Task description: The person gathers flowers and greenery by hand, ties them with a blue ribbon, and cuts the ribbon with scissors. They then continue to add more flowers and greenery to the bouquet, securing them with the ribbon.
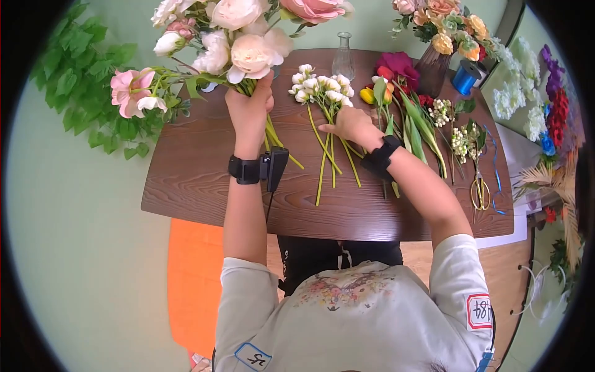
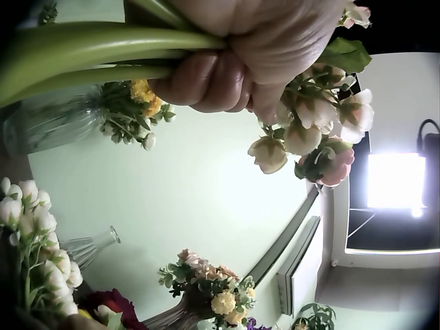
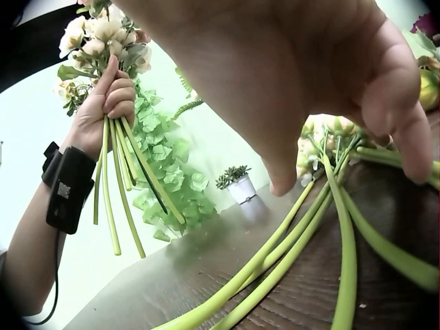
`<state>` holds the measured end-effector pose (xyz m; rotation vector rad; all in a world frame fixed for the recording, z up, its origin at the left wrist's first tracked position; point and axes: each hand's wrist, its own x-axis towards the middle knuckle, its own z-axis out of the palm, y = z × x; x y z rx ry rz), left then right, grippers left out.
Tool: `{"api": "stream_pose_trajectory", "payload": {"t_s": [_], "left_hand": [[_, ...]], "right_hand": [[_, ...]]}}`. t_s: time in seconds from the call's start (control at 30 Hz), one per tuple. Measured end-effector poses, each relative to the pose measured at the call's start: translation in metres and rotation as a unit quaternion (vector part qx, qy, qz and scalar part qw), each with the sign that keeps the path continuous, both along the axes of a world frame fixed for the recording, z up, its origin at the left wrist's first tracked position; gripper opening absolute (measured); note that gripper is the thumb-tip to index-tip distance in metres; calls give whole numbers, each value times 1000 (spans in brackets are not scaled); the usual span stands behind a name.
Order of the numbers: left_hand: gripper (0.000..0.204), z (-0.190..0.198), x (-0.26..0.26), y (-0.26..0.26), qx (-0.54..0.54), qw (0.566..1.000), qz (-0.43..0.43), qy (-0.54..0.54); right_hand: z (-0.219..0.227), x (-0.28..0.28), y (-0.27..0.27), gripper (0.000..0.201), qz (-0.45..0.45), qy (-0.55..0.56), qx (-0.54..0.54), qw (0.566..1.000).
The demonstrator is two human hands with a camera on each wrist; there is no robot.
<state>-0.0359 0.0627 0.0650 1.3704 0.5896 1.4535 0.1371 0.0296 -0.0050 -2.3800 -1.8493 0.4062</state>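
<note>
My left hand (image 1: 250, 115) grips a bouquet (image 1: 253, 57) of pale pink and white roses by its green stems, raised above the table's left half. Its fingers curl round the stems (image 2: 103, 58) in the left wrist view, with the blooms on the far side. On the table lie several white-budded flower sprigs (image 1: 319, 87), their green stems crossing toward the front edge. My right hand (image 1: 353, 127) hovers close over these sprigs, thumb and fingers spread apart. In the right wrist view, the sprig stems (image 3: 344, 254) run below the thumb, with nothing between thumb and fingers.
A clear glass vase (image 1: 343, 59) stands at the back of the dark wood table (image 1: 204, 192). To the right lie tulips (image 1: 375, 93), berry sprigs (image 1: 462, 142) and gold-handled scissors (image 1: 480, 192). A dark vase (image 1: 432, 71) of flowers and a blue ribbon spool (image 1: 465, 77) stand behind.
</note>
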Motion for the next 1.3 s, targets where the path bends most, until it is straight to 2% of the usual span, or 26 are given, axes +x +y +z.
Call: {"api": "stream_pose_trajectory", "payload": {"t_s": [0.17, 0.23, 0.27, 0.3, 0.4, 0.53, 0.6, 0.7, 0.77, 0.83, 0.87, 0.9, 1.0, 1.03, 1.1, 1.17, 1.23, 1.3], "left_hand": [[21, 1, 3, -2, -8, 1000, 3, -22], [21, 3, 5, -6, -19, 999, 10, -24], [21, 3, 3, -6, -19, 999, 12, -23], [21, 3, 2, -6, -10, 1000, 15, -15], [22, 3, -3, -7, -5, 1000, 10, -14], [22, 4, -3, -10, -23, 1000, 3, -16], [21, 5, -1, -12, -27, 999, 2, -19], [21, 6, -2, -14, -25, 1000, 6, -15], [20, 5, -5, -14, -19, 1000, 9, -11], [21, 5, -10, -11, -33, 999, 19, -31], [21, 4, -11, -8, -29, 999, 21, -35], [21, 3, -13, -6, -43, 997, 33, -48], [22, 0, -11, 1, -66, 993, 44, -89], [23, 0, -10, 4, -80, 990, 41, -111], [24, -3, -4, 7, -78, 989, 41, -118], [26, -7, 3, 12, -73, 990, 7, -117], [27, -6, 12, 9, -82, 991, -24, -104], [27, -2, 21, 3, -92, 989, -42, -105]], "right_hand": [[-6, -24, 13, 60, -15, -20, -26, 999], [-13, -28, 19, 55, 38, -64, -27, 997], [-14, -30, 21, 38, 22, -35, -10, 999], [-14, -30, 24, 38, 23, -35, -10, 999], [-17, -26, 34, 21, 27, -45, -39, 998], [-23, -25, 34, 21, 22, -40, -13, 999], [-29, -25, 38, 21, -13, -31, 34, 999], [-33, -16, 43, 21, -18, -30, 27, 999], [-31, -6, 44, 23, 2, -18, 31, 999], [-16, 2, 40, 28, 47, 43, 17, 998], [-13, 8, 36, 34, 81, 82, 68, 991], [-9, 13, 34, 34, 83, 78, 71, 991], [12, 18, 12, 31, 64, 221, 162, 960], [17, 17, 6, 31, 70, 216, 166, 960], [26, 14, -3, 28, 72, 257, 325, 907], [41, 6, -14, 22, 83, 285, 346, 890], [59, -6, -27, 17, 104, 309, 413, 850], [56, -11, -26, 15, 119, 300, 427, 845]]}}
